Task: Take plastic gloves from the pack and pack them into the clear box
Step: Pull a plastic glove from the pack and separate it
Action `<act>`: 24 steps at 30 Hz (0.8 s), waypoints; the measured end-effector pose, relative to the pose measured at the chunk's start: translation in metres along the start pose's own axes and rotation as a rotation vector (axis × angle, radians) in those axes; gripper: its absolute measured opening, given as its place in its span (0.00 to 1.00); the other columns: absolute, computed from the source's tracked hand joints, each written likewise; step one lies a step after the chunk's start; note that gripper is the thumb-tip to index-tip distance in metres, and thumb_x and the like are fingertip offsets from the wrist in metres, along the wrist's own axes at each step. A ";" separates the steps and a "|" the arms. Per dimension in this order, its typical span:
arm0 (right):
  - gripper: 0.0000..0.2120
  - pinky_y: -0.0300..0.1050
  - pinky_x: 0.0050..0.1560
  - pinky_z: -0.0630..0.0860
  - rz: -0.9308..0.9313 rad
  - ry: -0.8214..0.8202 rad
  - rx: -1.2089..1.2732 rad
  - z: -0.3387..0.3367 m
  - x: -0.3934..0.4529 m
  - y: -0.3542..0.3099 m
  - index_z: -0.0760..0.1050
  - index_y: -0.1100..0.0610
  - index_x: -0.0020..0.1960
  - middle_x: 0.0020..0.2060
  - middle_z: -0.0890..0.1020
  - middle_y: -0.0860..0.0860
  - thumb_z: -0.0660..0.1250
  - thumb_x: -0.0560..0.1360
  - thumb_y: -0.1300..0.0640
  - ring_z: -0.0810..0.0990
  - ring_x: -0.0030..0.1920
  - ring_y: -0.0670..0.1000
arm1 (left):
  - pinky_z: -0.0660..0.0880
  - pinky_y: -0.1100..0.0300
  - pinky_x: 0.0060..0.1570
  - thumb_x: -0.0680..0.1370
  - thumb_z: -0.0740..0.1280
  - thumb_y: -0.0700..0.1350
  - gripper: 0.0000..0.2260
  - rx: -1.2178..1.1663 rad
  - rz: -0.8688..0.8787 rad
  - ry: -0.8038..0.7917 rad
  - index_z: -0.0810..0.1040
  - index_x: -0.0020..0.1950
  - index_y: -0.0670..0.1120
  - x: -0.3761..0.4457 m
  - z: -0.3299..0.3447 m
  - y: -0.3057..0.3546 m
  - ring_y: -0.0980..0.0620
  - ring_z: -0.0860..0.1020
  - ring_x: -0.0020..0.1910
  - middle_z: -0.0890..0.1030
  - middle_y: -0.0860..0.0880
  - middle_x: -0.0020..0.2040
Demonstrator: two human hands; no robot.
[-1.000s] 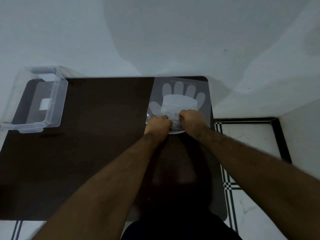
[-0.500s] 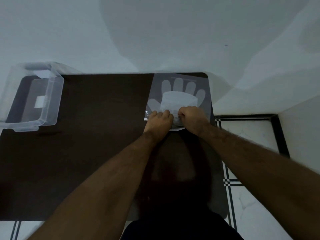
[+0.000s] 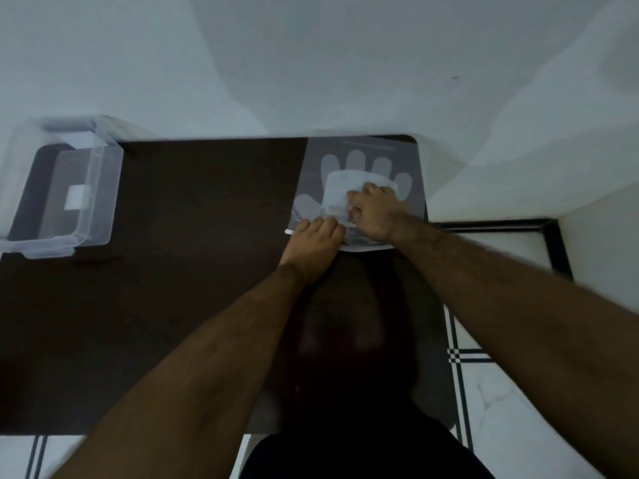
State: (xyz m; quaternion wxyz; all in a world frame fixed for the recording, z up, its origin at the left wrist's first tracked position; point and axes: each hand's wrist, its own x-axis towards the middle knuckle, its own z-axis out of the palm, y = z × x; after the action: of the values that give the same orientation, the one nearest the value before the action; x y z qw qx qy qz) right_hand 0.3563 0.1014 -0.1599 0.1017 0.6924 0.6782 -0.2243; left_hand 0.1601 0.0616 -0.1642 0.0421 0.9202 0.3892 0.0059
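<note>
1. The pack of gloves [image 3: 359,174] lies flat at the far right corner of the dark table [image 3: 193,271]. It is a clear flat bag with a pale glove shape printed on it and a white label across the palm, and its near edge faces the person.

2. Judging by where the hands are, the step in hand is the first one: getting a glove out through the pack's near opening. No loose glove shows on the table.

3. The right hand [image 3: 375,216] rests on top of the pack over the label, palm down. Its fingers are bent and bunched, and their tips press on or pinch at the plastic. Whether they have hold of a glove, I cannot tell.

4. The left hand [image 3: 316,236] lies on the pack's near left corner, knuckles up and fingers curled close together. It seems to hold that edge down. Its fingertips are hidden, so the exact grip is unclear.

5. Both forearms reach forward from the bottom of the view and meet at the pack.

6. The clear box [image 3: 74,191] stands open at the far left corner of the table, well apart from the pack, and looks empty apart from a white label.

7. The next move probably calls for one hand to pin the pack. The other must draw a thin glove free, then carry it across to the box.
</note>
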 end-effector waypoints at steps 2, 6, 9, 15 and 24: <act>0.32 0.70 0.72 0.69 0.008 -0.001 0.018 -0.003 -0.001 0.000 0.64 0.46 0.80 0.80 0.65 0.58 0.46 0.80 0.37 0.67 0.77 0.65 | 0.75 0.46 0.62 0.82 0.66 0.44 0.11 -0.012 -0.014 0.005 0.76 0.64 0.45 -0.003 -0.002 0.002 0.43 0.79 0.56 0.79 0.44 0.59; 0.30 0.63 0.72 0.71 -0.040 -0.014 0.032 -0.015 -0.005 0.000 0.71 0.51 0.76 0.74 0.73 0.59 0.47 0.83 0.37 0.73 0.71 0.63 | 0.75 0.46 0.60 0.82 0.65 0.43 0.12 -0.026 -0.031 0.021 0.76 0.65 0.44 -0.013 -0.006 0.007 0.43 0.79 0.57 0.79 0.43 0.60; 0.29 0.62 0.76 0.66 -0.053 -0.058 0.051 -0.022 -0.004 0.000 0.72 0.49 0.78 0.77 0.71 0.58 0.49 0.85 0.36 0.70 0.74 0.61 | 0.75 0.46 0.55 0.81 0.64 0.43 0.10 -0.034 -0.017 0.074 0.77 0.62 0.43 -0.025 -0.009 0.012 0.42 0.79 0.52 0.80 0.42 0.56; 0.30 0.61 0.80 0.60 -0.035 -0.118 0.058 -0.033 -0.007 0.000 0.67 0.46 0.81 0.83 0.63 0.56 0.49 0.85 0.34 0.65 0.80 0.63 | 0.77 0.46 0.54 0.79 0.69 0.44 0.10 -0.075 -0.031 0.062 0.79 0.60 0.44 -0.063 -0.011 0.026 0.42 0.81 0.52 0.82 0.42 0.55; 0.29 0.62 0.75 0.68 -0.046 -0.042 -0.017 -0.024 -0.013 -0.007 0.65 0.51 0.81 0.78 0.67 0.60 0.63 0.83 0.41 0.69 0.74 0.65 | 0.77 0.49 0.54 0.75 0.75 0.48 0.17 -0.142 -0.033 -0.151 0.78 0.61 0.48 -0.148 0.009 0.064 0.44 0.81 0.54 0.81 0.46 0.57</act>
State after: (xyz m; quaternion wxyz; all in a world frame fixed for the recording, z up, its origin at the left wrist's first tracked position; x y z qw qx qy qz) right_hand 0.3535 0.1008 -0.1316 0.1166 0.6708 0.6936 -0.2352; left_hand 0.1027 -0.0894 -0.1642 0.1363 0.9062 0.3987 -0.0366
